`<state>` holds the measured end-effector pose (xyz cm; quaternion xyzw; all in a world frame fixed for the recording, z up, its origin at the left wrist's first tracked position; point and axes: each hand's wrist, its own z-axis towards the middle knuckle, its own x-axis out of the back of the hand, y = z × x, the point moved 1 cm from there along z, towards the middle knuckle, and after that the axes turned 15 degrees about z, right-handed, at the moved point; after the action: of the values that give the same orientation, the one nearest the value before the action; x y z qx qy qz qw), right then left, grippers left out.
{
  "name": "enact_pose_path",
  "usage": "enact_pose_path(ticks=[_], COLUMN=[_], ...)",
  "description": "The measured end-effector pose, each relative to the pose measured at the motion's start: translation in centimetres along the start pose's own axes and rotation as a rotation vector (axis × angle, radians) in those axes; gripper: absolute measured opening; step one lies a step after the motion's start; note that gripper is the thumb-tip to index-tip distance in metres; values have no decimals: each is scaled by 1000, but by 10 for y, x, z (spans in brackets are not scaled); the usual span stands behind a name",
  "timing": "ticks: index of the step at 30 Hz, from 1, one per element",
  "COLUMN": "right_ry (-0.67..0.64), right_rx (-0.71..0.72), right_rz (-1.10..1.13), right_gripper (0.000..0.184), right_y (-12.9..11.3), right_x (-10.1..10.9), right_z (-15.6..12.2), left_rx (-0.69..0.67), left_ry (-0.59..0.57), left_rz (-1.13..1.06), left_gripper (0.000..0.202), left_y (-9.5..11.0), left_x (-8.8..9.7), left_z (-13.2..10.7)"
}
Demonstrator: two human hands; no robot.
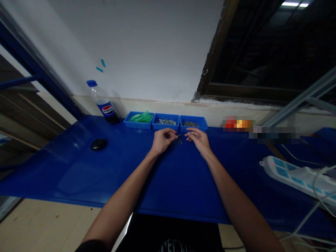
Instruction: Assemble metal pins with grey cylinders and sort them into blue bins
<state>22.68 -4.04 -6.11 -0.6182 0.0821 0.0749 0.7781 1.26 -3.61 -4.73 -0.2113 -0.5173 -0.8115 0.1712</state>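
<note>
My left hand (163,140) is closed in a pinch, thumb against forefinger. At its fingertips is a small thin yellowish piece, which looks like a screw or pin. A few more slim yellowish pieces (180,141) lie on the blue tabletop (181,182) between my hands. Facing it from the other side, my right hand (198,139) has its fingers loosely curled and apart, with nothing visible in them. Just behind my hands stand two blue bins: the middle bin (166,127) holds silvery metal parts (166,121), and the right bin (194,128) holds darker screw-like parts (190,124).
A third blue bin (138,125) contains green plastic film (143,117). Left of it stands a cola bottle (103,103), with a black computer mouse (98,144) nearer me. At right lie a white power strip (294,176) with cables and some blurred-out items (238,124). A wall runs behind.
</note>
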Motion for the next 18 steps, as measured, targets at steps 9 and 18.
enact_pose_path(ticks=[9, 18], right_ry=[-126, -156], right_rx=[-101, -158], right_rz=[75, 120], right_gripper=[37, 36], right_y=[-4, -5], right_x=[-10, -11], right_z=[-6, -9], left_rx=[65, 5], left_ry=[-71, -166], left_rz=[-117, -99], left_gripper=[39, 42], left_y=[4, 2], left_x=[0, -2], left_z=[-2, -3])
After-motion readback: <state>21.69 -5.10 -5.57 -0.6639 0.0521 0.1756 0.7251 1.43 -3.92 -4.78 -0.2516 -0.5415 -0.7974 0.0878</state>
